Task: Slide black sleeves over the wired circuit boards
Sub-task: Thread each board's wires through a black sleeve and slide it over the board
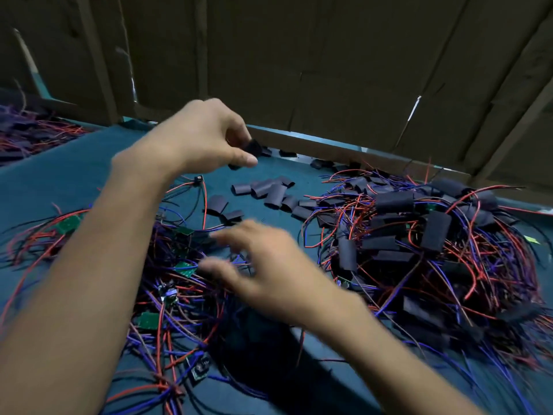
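Under the left hand, a pinched black sleeve half hidden.

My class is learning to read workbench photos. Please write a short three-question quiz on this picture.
1. True or false: the left hand pinches a black sleeve.
2. Which pile holds boards already sleeved? A) the right pile B) the near-left pile
3. Fill in: the right hand holds ____.

Key: 1 true; 2 A; 3 nothing, its fingers spread above the bare boards.
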Demonstrator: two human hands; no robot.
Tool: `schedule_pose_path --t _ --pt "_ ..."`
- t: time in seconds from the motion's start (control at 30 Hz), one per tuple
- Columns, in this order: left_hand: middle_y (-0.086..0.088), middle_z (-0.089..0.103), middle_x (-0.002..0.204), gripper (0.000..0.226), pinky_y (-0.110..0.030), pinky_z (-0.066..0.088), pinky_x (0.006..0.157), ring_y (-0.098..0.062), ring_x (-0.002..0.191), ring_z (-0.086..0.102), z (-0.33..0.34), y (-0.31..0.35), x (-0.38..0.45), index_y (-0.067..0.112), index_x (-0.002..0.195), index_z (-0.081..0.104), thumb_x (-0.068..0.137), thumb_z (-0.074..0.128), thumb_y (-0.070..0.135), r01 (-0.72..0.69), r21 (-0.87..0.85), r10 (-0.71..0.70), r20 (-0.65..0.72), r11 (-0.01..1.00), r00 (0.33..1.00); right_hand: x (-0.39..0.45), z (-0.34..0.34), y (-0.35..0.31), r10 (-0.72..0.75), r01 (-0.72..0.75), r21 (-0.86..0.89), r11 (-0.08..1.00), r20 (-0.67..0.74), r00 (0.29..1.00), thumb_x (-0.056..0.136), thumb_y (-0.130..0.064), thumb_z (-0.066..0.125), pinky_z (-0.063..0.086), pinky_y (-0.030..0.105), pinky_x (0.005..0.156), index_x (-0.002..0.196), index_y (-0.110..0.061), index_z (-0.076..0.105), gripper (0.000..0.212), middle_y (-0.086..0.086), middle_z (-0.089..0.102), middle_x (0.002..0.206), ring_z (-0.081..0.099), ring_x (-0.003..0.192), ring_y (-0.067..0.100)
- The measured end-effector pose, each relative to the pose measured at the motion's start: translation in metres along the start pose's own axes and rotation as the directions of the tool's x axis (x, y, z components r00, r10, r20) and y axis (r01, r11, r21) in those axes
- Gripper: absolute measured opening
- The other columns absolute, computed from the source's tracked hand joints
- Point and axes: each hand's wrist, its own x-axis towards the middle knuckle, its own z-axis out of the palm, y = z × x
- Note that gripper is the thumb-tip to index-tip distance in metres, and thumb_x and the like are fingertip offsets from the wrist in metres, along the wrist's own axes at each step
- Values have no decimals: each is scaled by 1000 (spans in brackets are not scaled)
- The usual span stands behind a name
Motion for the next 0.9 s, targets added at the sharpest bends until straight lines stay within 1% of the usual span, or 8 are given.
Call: schedule_pose_path --t 0.1,0.2,0.33,0.5,0.57,0.67,0.77,0.9 --pt "11 70 86 33 -40 57 87 -12 88 68 4 3 0 25 101 76 76 83 45 -17 34 16 8 999 1000 0 27 1 43 -45 18 999 122 992 97 -34 68 48 39 95 136 -14 64 44 12 65 117 59 112 31" --pt "14 70 84 33 -39 58 86 -7 85 67 5 3 1 27 100 76 75 84 47 -24 18 24 2 1000 1000 2 2 17 94 -78 -122 989 136 986 87 -34 75 53 36 80 109 -21 74 25 8 72 102 66 98 30" --pt "16 70 83 33 -36 57 86 -5 84 67 6 2 4 28 98 76 73 86 47 -26 16 26 29 1000 999 -7 -38 36 324 -203 -346 916 340 883 75 -39 83 46 26 59 97 -21 74 29 1 74 89 65 83 20" --pt "17 68 85 31 -25 50 72 -5 86 66 12 3 7 32 95 73 72 84 50 -60 55 56 71 997 996 -6 -40 47 350 -345 -91 934 424 835 78 -41 86 51 25 71 106 -27 75 32 -11 73 87 65 80 6" --pt "17 67 85 32 -21 45 67 -4 84 64 14 3 7 32 97 73 73 84 50 -81 68 75 85 994 994 -7 -39 50 342 -315 -134 939 433 834 79 -37 85 47 20 64 100 -27 77 24 -13 70 80 61 72 1" --pt "15 68 86 32 -24 46 68 -4 84 64 15 5 7 32 98 74 74 83 50 -91 75 83 101 993 991 -6 -41 51 274 -240 -142 960 320 907 86 -32 78 43 19 63 98 -27 78 13 -10 72 82 59 70 2" --pt "13 69 87 32 -27 47 72 -8 85 65 16 8 7 30 100 74 75 83 49 -101 78 93 108 992 990 -4 -27 43 239 -241 -28 970 303 923 82 -47 81 43 15 58 93 -26 77 24 -10 68 75 60 67 1" --pt "9 71 92 34 -29 51 79 -10 87 65 19 14 4 26 103 75 76 83 45 -122 83 109 146 989 983 -4 -19 44 256 -222 -136 966 338 906 77 -45 85 48 22 63 92 -22 77 29 -7 70 76 64 73 7"
